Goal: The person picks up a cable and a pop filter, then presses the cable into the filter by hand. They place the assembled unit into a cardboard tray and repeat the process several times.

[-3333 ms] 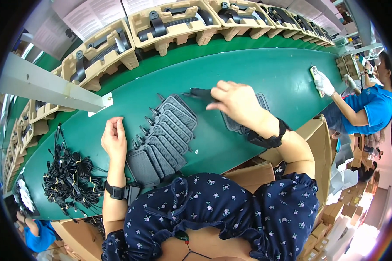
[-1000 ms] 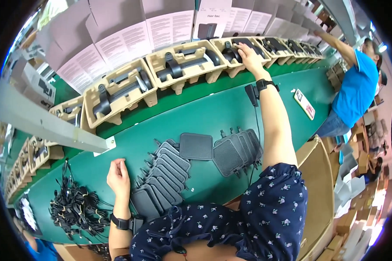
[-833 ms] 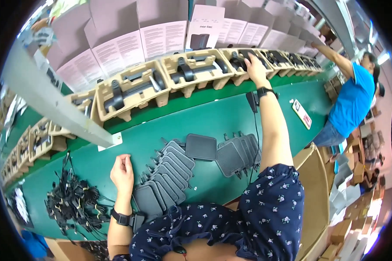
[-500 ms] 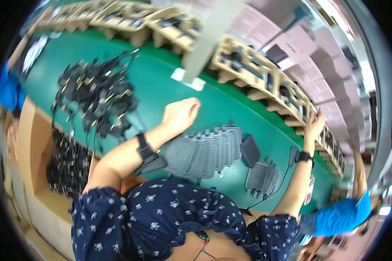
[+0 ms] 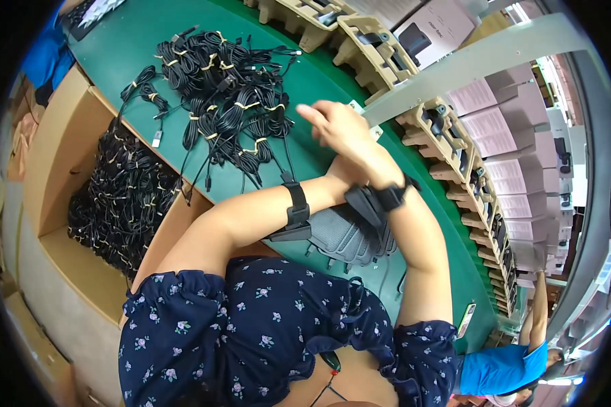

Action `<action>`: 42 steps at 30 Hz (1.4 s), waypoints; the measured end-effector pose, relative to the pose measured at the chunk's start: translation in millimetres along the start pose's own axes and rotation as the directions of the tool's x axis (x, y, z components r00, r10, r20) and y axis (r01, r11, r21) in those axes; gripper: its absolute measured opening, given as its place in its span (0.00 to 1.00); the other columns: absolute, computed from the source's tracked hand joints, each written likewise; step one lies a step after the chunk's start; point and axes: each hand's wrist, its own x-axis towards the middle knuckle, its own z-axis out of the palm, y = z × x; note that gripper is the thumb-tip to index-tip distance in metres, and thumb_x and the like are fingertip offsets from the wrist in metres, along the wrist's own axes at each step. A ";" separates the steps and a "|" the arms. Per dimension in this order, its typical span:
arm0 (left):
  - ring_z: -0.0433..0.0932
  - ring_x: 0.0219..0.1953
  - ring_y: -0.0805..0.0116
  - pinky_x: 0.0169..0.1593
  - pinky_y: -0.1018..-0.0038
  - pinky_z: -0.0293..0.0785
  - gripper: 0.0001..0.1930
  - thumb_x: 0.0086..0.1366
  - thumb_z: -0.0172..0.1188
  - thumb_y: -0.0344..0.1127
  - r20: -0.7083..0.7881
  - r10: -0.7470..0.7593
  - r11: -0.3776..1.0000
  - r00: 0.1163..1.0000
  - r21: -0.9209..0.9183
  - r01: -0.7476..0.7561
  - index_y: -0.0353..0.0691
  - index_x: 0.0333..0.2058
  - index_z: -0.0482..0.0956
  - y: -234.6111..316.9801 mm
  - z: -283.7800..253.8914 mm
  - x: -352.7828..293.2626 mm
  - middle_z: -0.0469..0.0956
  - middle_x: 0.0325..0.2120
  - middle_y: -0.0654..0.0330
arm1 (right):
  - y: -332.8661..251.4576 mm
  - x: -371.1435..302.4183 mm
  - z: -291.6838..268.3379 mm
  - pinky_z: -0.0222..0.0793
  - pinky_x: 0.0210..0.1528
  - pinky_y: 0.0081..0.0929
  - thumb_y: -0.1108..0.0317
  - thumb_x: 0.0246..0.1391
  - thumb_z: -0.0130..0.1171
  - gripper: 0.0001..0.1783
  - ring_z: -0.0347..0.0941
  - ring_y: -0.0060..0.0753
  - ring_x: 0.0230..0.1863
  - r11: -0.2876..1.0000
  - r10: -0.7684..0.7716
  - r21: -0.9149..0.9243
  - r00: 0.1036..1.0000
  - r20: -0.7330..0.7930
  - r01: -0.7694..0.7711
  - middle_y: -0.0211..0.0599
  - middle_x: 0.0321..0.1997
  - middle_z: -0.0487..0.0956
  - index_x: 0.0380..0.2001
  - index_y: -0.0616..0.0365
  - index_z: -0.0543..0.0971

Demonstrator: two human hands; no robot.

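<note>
While over L hand (image 5: 344, 170), R hand (image 5: 337, 130) (nr cables (image 5: 210, 85))

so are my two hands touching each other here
Cannot tell: in the head view the right hand crosses over the left hand and hides most of it, so neither contact nor a gap shows plainly.

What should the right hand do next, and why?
Maybe reach a little further left and pick one tied bundle from the black cable pile: the right hand looks empty, is right beside the pile, and points toward it.
</note>
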 end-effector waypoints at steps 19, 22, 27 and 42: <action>0.72 0.22 0.66 0.27 0.72 0.68 0.20 0.54 0.60 0.36 0.058 -0.248 0.950 0.967 -0.182 0.254 0.36 0.43 0.68 53.8 -51.6 -11.1 0.73 0.25 0.59 | 31.0 -18.8 -30.2 0.71 0.32 0.24 0.62 0.56 0.52 0.15 0.71 0.24 0.28 0.332 0.111 0.933 0.976 -0.187 0.141 0.37 0.32 0.74 0.43 0.58 0.67; 0.62 0.16 0.84 0.20 0.87 0.59 0.26 0.59 0.58 0.42 0.210 -0.236 0.536 0.949 -0.786 0.307 0.36 0.50 0.60 75.6 -62.7 -9.1 0.68 0.22 0.67 | 51.6 -47.3 -46.4 0.62 0.26 0.17 0.62 0.59 0.47 0.12 0.64 0.18 0.23 0.413 0.126 0.883 0.946 -0.298 0.223 0.33 0.30 0.74 0.42 0.57 0.67; 0.59 0.17 0.82 0.19 0.87 0.53 0.12 0.65 0.47 0.41 0.141 -0.304 0.281 0.942 -0.932 0.230 0.39 0.40 0.67 72.3 -76.4 -6.5 0.66 0.21 0.67 | 69.2 -88.3 -56.3 0.58 0.28 0.13 0.61 0.61 0.43 0.17 0.61 0.16 0.24 0.597 0.174 0.771 0.902 -0.395 0.223 0.28 0.30 0.71 0.49 0.57 0.67; 0.74 0.32 0.73 0.35 0.81 0.71 0.14 0.60 0.51 0.27 0.043 -0.274 0.676 0.961 -0.702 0.224 0.35 0.45 0.66 60.1 -62.3 -12.3 0.73 0.34 0.58 | 93.8 -154.4 -30.8 0.69 0.41 0.32 0.70 0.51 0.54 0.31 0.74 0.42 0.40 0.995 -0.019 -0.092 0.873 -0.487 -0.030 0.45 0.46 0.73 0.58 0.48 0.59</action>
